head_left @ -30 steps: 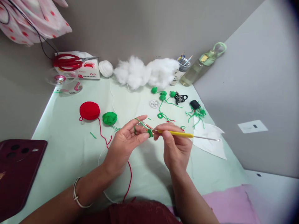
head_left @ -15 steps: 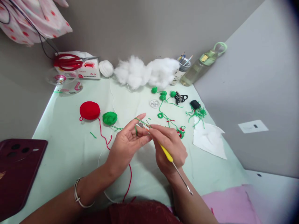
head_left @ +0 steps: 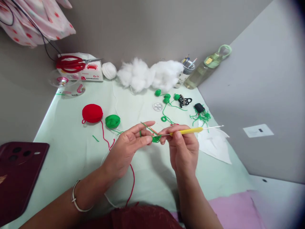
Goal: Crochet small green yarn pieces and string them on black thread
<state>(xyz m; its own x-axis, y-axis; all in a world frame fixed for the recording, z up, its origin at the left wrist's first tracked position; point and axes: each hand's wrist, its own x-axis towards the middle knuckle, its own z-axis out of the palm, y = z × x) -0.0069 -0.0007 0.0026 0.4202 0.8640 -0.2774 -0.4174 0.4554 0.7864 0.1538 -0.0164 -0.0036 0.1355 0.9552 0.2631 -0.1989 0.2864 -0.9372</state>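
My left hand point(head_left: 130, 143) pinches the edge of a small green crochet piece point(head_left: 156, 139), with green yarn running over its raised index finger. My right hand point(head_left: 183, 146) grips a crochet hook by its yellow handle point(head_left: 190, 130); the hook lies almost level and its thin front end reaches the green piece. A thin orange item shows between the hands, partly hidden. To the left of my hands are a green yarn ball point(head_left: 112, 121) and a red yarn ball point(head_left: 92, 113). Small green crocheted balls point(head_left: 166, 98) with yarn tails lie beyond my hands.
White stuffing point(head_left: 135, 75), a white yarn ball point(head_left: 109, 70), a pen cup point(head_left: 184, 74) and a bottle point(head_left: 202, 71) line the back. Red scissors point(head_left: 71, 64) rest on a box at left. A dark phone point(head_left: 22, 178) is near left, white paper point(head_left: 214, 143) at right.
My right hand has turned, swinging the yellow-handled hook from a steep slant to nearly level. The green piece between my hands now shows. My left index finger has lowered slightly.
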